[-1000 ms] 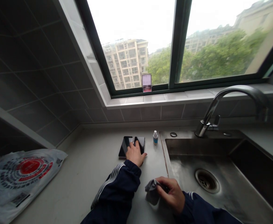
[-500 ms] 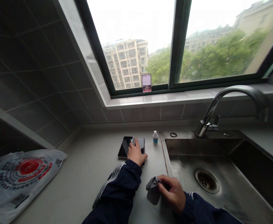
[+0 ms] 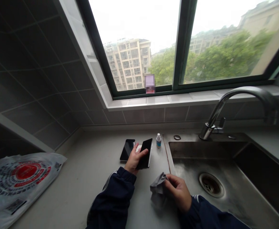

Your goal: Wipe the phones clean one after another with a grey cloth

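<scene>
My left hand (image 3: 134, 158) grips a black smartphone (image 3: 145, 153), raised off the grey counter (image 3: 94, 187) and tilted, with its fingers across the dark face. Beside that hand, a second black smartphone (image 3: 127, 149) lies flat on the counter. A small white object (image 3: 139, 148) shows just behind my fingers, too hidden to identify. A small bottle with a white cap (image 3: 158, 141) stands just beyond the raised phone. My right hand (image 3: 179, 192) pinches a crumpled grey cloth (image 3: 158, 190) at the sink's edge.
A stainless steel sink (image 3: 201, 152) with a drain (image 3: 211, 185) lies right of the counter, and a curved faucet (image 3: 215, 116) rises behind it. A white-and-red plastic bag (image 3: 22, 181) lies at the counter's left. Tiled wall and a window stand behind.
My left hand has lifted the right-hand phone off the counter and tilted it, leaving the other phone lying flat. My right hand still holds the cloth, slightly shifted.
</scene>
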Tool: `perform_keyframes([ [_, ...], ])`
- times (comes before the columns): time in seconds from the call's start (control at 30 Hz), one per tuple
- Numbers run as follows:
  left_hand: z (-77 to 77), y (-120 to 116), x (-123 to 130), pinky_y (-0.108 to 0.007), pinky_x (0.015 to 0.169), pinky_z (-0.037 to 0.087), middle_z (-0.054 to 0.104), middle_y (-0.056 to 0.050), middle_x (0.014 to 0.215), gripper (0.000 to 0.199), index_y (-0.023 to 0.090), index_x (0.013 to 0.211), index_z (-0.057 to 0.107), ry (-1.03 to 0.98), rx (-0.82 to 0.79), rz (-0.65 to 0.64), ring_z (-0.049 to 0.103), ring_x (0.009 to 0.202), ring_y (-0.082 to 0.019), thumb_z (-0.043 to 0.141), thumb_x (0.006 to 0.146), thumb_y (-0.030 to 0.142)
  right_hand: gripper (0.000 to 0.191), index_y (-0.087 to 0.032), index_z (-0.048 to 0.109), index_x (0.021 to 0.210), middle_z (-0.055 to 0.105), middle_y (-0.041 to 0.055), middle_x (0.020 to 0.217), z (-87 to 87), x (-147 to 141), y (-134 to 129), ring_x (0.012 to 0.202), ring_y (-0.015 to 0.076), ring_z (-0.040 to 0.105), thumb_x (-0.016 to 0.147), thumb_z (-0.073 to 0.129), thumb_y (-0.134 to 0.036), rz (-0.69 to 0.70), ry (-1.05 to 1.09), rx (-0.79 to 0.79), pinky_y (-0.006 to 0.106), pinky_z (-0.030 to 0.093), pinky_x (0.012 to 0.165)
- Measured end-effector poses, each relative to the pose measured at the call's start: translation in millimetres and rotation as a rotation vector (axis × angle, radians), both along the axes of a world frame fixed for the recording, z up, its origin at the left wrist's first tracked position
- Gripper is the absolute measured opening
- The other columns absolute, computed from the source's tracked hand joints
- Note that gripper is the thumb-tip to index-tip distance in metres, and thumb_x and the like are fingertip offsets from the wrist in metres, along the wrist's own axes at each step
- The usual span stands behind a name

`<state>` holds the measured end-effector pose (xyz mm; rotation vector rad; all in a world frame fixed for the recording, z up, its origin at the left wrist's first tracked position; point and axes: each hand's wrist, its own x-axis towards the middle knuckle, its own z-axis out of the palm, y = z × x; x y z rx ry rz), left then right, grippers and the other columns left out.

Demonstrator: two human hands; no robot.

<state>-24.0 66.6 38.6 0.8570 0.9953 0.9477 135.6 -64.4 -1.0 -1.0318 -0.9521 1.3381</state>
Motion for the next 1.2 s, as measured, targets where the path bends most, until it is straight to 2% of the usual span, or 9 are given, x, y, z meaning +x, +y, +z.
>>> perform_keyframes([
  [0.17,-15.9,-13.7,5.1,-0.021,0.06,0.051,0.066,-0.001,0.076,0.044,0.016,0.111,0.058,-0.206,-0.143,0.015,0.063,0.062,-0.011,0.072,0.075,0.037,0.043,-0.013,0.07,0.078,0.069,0.0045,0.064,-11.8,8.3,10.1,0.054,0.0175,0.063,0.072,0.075,-0.055,-0.052,0.086,-0.114,0.026,0.048,0.05],
  [0.27,-20.3,-20.0,5.3,-0.02,0.059,0.051,0.066,-0.002,0.074,0.034,0.013,0.106,0.06,-0.295,-0.25,0.031,0.063,0.062,-0.01,0.067,0.079,0.033,0.039,-0.015,0.072,0.085,0.073,0.0056,0.072,-12.2,10.7,12.9,0.062,0.0203,0.068,0.072,0.076,-0.051,-0.087,0.168,-0.169,0.028,0.052,0.057],
  [0.4,-19.3,-27.8,2.0,-0.029,0.075,0.055,0.07,-0.011,0.095,0.039,0.008,0.109,0.062,-0.412,-0.334,-0.029,0.067,0.084,-0.018,0.059,0.084,0.038,0.037,-0.015,0.073,0.09,0.076,0.0082,0.083,-10.9,15.6,18.3,0.077,0.0253,0.072,0.07,0.078,-0.046,-0.139,0.294,-0.23,0.034,0.056,0.072],
  [0.53,-21.6,-34.1,-1.5,-0.044,0.079,0.054,0.069,-0.015,0.11,0.051,0.01,0.111,0.063,-0.584,-0.351,-0.135,0.067,0.086,-0.025,0.049,0.087,0.053,0.037,-0.014,0.072,0.093,0.076,0.0113,0.09,-11.6,27.1,25.8,0.092,0.0318,0.071,0.071,0.073,-0.044,-0.2,0.404,-0.287,0.044,0.056,0.083],
  [0.7,-25.1,-40.7,-1.7,-0.045,0.077,0.052,0.06,-0.017,0.128,0.06,0.012,0.12,0.06,-0.657,-0.325,-0.337,0.066,0.083,-0.024,0.039,0.088,0.059,0.036,-0.015,0.071,0.104,0.073,0.0132,0.106,-4.5,38.8,30.1,0.106,0.032,0.067,0.08,0.062,-0.041,-0.189,0.515,-0.304,0.049,0.051,0.094],
  [0.87,-25.6,-47.1,2.1,-0.048,0.079,0.05,0.058,-0.018,0.129,0.063,0.011,0.123,0.058,-0.667,-0.31,-0.418,0.065,0.086,-0.026,0.034,0.089,0.058,0.036,-0.017,0.072,0.107,0.07,0.0122,0.114,-1.2,41.9,29.5,0.112,0.0322,0.063,0.082,0.059,-0.039,-0.158,0.621,-0.288,0.051,0.048,0.097],
  [1.03,-30.7,-52.2,8.3,-0.048,0.077,0.049,0.058,-0.02,0.127,0.071,0.009,0.122,0.059,-0.676,-0.272,-0.484,0.065,0.087,-0.029,0.029,0.088,0.063,0.04,-0.023,0.071,0.113,0.067,0.0082,0.12,0.6,39.3,21.5,0.123,0.0332,0.055,0.086,0.056,-0.049,-0.224,0.322,-0.023,0.048,0.045,0.101],
  [1.17,-29.6,-54.5,12.7,-0.048,0.09,0.045,0.065,-0.015,0.117,0.065,0.016,0.128,0.055,-0.652,-0.297,-0.44,0.065,0.097,-0.03,0.04,0.085,0.061,0.046,-0.023,0.057,0.134,0.049,0.0071,0.142,6.6,23.4,8.2,0.136,0.0331,0.038,0.093,0.05,-0.044,0.069,-0.368,0.356,0.05,0.026,0.114],
  [1.2,-28.1,-54.5,13.6,-0.047,0.094,0.043,0.066,-0.014,0.115,0.065,0.016,0.13,0.053,-0.637,-0.286,-0.422,0.063,0.101,-0.03,0.043,0.084,0.06,0.046,-0.024,0.056,0.134,0.046,0.0067,0.145,6.5,18.7,5.5,0.139,0.0333,0.034,0.092,0.05,-0.042,0.062,-0.511,0.443,0.051,0.022,0.115],
])
